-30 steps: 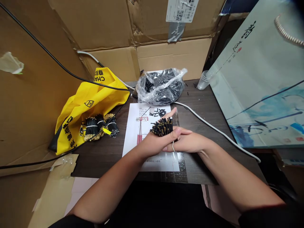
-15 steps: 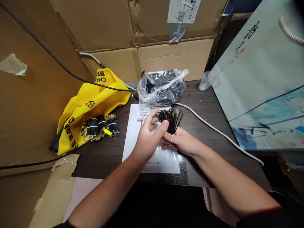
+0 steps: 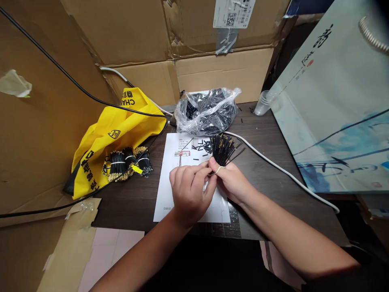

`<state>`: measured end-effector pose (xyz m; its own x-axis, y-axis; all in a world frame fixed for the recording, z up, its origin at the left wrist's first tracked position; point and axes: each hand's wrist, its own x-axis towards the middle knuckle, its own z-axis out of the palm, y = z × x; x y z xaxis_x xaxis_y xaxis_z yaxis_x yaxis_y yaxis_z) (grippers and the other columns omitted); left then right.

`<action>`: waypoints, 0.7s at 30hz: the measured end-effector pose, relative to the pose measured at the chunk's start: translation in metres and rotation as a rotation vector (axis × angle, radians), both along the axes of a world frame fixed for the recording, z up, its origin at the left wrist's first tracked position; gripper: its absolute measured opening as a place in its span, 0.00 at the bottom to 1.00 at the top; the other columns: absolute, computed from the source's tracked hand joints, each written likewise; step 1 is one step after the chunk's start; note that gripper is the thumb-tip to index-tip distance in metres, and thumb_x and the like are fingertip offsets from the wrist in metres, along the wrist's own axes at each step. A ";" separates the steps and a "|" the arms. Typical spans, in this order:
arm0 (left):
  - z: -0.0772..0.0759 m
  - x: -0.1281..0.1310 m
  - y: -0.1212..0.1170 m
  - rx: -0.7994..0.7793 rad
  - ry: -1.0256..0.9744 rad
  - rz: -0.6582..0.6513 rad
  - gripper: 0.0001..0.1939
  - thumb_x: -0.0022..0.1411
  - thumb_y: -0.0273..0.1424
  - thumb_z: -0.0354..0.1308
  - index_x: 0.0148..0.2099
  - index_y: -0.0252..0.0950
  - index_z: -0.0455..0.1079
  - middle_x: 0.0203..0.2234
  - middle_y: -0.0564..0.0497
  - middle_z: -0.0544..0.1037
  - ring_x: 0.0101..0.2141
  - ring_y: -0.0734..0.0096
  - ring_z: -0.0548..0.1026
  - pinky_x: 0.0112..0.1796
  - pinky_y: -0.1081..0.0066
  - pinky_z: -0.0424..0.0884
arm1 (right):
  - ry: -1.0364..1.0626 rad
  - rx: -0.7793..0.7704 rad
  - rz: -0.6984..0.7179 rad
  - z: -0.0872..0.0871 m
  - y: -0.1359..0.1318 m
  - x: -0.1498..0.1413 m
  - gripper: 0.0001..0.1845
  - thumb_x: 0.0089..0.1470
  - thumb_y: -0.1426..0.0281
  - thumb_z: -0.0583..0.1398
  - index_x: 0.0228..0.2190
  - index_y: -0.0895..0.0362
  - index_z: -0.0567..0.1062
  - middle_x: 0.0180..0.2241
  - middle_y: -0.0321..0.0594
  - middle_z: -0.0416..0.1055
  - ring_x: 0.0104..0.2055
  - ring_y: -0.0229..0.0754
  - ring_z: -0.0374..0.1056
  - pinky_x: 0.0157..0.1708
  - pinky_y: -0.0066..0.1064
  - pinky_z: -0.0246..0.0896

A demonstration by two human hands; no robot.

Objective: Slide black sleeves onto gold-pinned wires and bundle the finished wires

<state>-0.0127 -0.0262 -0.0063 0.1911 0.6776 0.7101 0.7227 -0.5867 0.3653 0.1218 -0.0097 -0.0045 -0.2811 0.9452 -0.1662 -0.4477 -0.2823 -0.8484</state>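
My right fingers point(image 3: 219, 181) clench the foot of a wire bundle point(image 3: 223, 149), its gold-tipped ends fanning upward, while my left fingers point(image 3: 202, 172) pinch a white band point(image 3: 216, 171) at its base. Beneath them lies a printed sheet point(image 3: 219, 211) on the table point(image 3: 267, 138), with loose black pieces point(image 3: 200, 147) on it. Just beyond sits a clear bag point(image 3: 206, 111) of black wires; to the left, tied bundles point(image 3: 127, 162) rest against a yellow bag point(image 3: 112, 138).

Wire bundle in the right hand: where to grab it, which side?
Probably low on the black wire bundle, just above the right hand, coming from the left, where the left hand sits. There the wires pack tightly; higher up they fan out, with loose strands splaying right.
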 end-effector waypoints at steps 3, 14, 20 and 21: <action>-0.004 -0.001 -0.001 0.026 -0.007 -0.011 0.11 0.57 0.27 0.65 0.43 0.43 0.75 0.32 0.49 0.79 0.36 0.61 0.72 0.43 0.59 0.60 | 0.009 -0.023 0.019 -0.001 -0.001 0.000 0.20 0.59 0.53 0.60 0.34 0.59 0.78 0.31 0.41 0.74 0.34 0.40 0.69 0.42 0.33 0.66; 0.016 -0.019 0.001 -0.421 -0.419 -0.489 0.03 0.66 0.27 0.51 0.39 0.40 0.63 0.33 0.47 0.76 0.41 0.62 0.72 0.45 0.60 0.67 | 0.094 -0.027 0.047 0.002 0.005 0.017 0.19 0.57 0.54 0.62 0.29 0.58 0.74 0.30 0.37 0.69 0.33 0.36 0.66 0.40 0.31 0.63; 0.033 -0.052 0.022 -0.530 0.031 -0.451 0.09 0.62 0.31 0.56 0.29 0.39 0.65 0.16 0.57 0.60 0.23 0.70 0.61 0.34 0.65 0.61 | 0.173 -0.109 0.182 0.003 0.007 0.029 0.23 0.59 0.56 0.61 0.23 0.55 0.59 0.19 0.26 0.50 0.19 0.30 0.46 0.24 0.27 0.49; 0.036 -0.056 0.025 -0.518 0.082 -0.429 0.14 0.63 0.32 0.56 0.24 0.39 0.63 0.15 0.56 0.59 0.23 0.70 0.60 0.35 0.65 0.60 | 0.140 -0.122 0.191 0.003 0.006 0.029 0.23 0.58 0.56 0.62 0.23 0.55 0.58 0.19 0.25 0.49 0.19 0.29 0.45 0.24 0.27 0.47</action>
<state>-0.0690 -0.0007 0.0297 0.5587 0.7785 0.2860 0.5022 -0.5920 0.6304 0.1506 -0.0033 -0.0016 -0.4811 0.8481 -0.2221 -0.4872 -0.4693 -0.7365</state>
